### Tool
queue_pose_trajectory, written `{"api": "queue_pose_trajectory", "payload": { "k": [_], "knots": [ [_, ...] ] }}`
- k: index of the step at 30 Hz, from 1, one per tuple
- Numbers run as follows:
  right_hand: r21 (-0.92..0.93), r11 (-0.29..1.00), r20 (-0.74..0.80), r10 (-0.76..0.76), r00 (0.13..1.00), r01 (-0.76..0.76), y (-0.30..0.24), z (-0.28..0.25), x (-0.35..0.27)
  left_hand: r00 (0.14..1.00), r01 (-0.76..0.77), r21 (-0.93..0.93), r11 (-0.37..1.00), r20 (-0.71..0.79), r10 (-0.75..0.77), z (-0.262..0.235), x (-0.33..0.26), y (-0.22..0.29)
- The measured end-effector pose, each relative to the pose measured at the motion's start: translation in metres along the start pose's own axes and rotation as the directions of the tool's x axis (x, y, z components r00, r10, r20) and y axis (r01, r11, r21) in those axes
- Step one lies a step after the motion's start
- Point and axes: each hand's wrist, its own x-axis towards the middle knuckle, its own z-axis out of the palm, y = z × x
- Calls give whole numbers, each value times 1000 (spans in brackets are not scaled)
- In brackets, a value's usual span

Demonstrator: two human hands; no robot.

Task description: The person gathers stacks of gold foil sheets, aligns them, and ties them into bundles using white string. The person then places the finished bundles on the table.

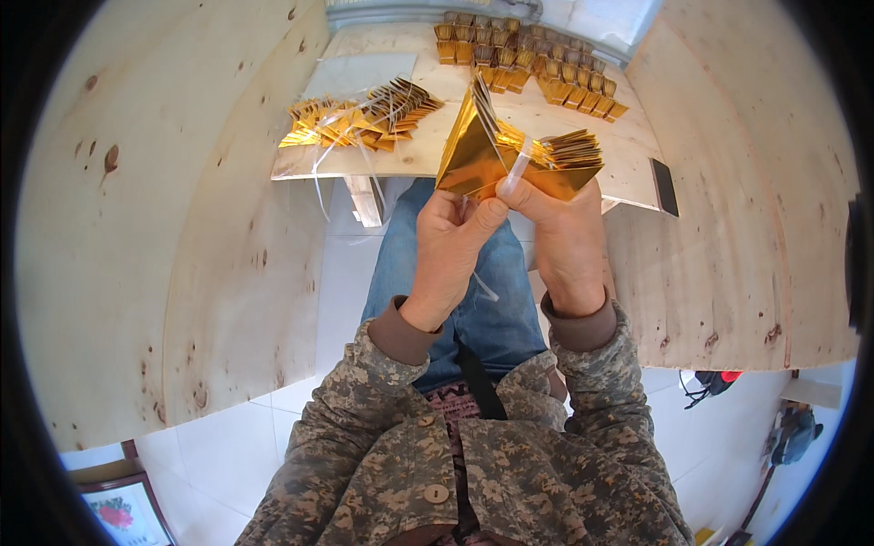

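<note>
A bundle of folded gold foil paper (492, 162) is held up between my two hands, just over the near edge of the tabletop. A whitish plastic strap (519, 164) runs around its narrow middle, and the folded layers fan out at both ends. My left hand (446, 250) grips the bundle's lower left side, with the thumb pointing up along it. My right hand (566, 232) is closed on the lower right side, its thumb pressing by the strap. Most of the fingers behind the foil are hidden. A loose strip end (485, 288) dangles below, over my jeans.
On the wooden tabletop (437, 155), a loose pile of gold foil folds (360, 116) with pale straps (319, 168) lies at left, near a grey-white sheet (360, 75). Rows of gold bundles (528, 59) stand at the back right. Plywood panels (118, 200) rise on both sides.
</note>
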Motion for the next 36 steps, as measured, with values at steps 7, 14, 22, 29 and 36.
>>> {"api": "queue_pose_trajectory", "payload": {
  "k": [7,14,22,29,36],
  "knots": [
    [8,1000,10,3,1000,-3,-2,-2,-4,996,-93,-95,991,7,94,4,-2,-4],
    [46,999,51,7,999,-10,-1,-2,-5,995,-99,-98,990,-17,98,6,-4,-5],
    [64,997,77,28,997,-32,2,-1,-3,994,-110,-119,987,-14,109,3,-4,-2],
    [60,997,80,40,996,-45,3,1,-4,996,-83,-127,988,-54,76,3,-6,0],
    [31,999,116,17,993,-20,6,1,-3,999,-46,-100,994,-23,44,-3,-7,4]
  ]
}}
